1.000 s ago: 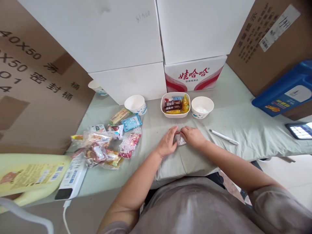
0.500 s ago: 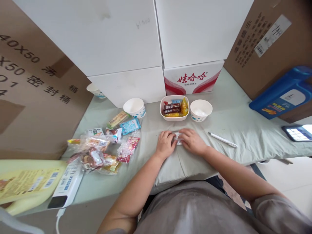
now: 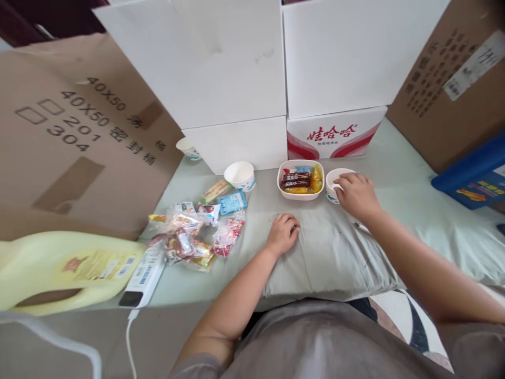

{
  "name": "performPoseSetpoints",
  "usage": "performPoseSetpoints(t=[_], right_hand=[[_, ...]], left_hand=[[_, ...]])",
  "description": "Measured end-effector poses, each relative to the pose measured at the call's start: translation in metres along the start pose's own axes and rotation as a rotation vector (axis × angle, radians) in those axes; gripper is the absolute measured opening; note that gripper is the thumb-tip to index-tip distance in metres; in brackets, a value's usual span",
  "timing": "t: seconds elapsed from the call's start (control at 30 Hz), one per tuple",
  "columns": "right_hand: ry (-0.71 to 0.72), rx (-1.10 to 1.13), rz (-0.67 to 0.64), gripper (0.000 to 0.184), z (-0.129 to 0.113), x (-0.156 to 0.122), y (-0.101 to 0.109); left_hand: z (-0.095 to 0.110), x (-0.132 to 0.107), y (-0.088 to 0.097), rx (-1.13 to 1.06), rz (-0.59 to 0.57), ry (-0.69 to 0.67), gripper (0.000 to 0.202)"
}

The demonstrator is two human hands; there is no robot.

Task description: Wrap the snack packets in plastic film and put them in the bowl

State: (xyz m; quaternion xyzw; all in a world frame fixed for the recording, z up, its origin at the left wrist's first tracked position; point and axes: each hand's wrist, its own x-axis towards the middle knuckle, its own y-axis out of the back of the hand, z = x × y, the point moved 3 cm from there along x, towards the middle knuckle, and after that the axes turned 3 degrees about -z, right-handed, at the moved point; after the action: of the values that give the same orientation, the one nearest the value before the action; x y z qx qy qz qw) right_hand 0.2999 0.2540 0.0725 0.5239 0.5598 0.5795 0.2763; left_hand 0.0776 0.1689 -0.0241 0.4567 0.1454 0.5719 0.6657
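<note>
White boxes (image 3: 236,63) stand between brown cartons (image 3: 98,145) on a green-covered table (image 3: 414,192) above patterned floor (image 3: 396,306).

White boxes (image 3: 236,68) and a red-lettered carton (image 3: 331,138) line the back of a cloth-covered table (image 3: 422,231), between two brown cartons (image 3: 122,173). At left, a yellow jug (image 3: 94,250) sits beside a white device (image 3: 145,276), cable (image 3: 128,337) plugged in; at right, a blue bottle (image 3: 469,181).
</note>
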Motion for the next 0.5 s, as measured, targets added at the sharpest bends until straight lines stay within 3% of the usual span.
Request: performPoseSetpoints(t=[0.1,0.2,0.27,0.33,0.4,0.47,0.5], right_hand=[[0.158,0.185,0.015,0.033,-0.037,-0.037,-0.016],[0.202,0.388,-0.186,0.032,-0.065,-0.083,-0.041],[0.205,0.445,-0.275,0.031,-0.067,-0.107,-0.049],[0.171,0.46,-0.255,0.031,-0.049,-0.123,-0.044],[0.085,0.424,-0.138,0.027,-0.017,-0.136,-0.031],[-0.01,0.303,-0.001,0.023,0.023,-0.147,-0.018],[-0.033,0.218,0.042,0.022,0.041,-0.153,-0.014]], left_hand=[[0.0,0.002,-0.002,-0.009,0.008,0.014,0.01],[0.004,0.002,0.005,0.03,0.039,-0.028,0.011],[0.007,-0.004,0.022,0.108,0.1,-0.072,0.012],[0.007,-0.018,0.048,0.195,0.187,-0.058,0.013],[-0.001,-0.038,0.079,0.255,0.294,0.049,0.017],[-0.018,-0.063,0.107,0.425,0.406,0.267,0.023],[-0.027,-0.074,0.116,0.513,0.401,0.378,0.032]])
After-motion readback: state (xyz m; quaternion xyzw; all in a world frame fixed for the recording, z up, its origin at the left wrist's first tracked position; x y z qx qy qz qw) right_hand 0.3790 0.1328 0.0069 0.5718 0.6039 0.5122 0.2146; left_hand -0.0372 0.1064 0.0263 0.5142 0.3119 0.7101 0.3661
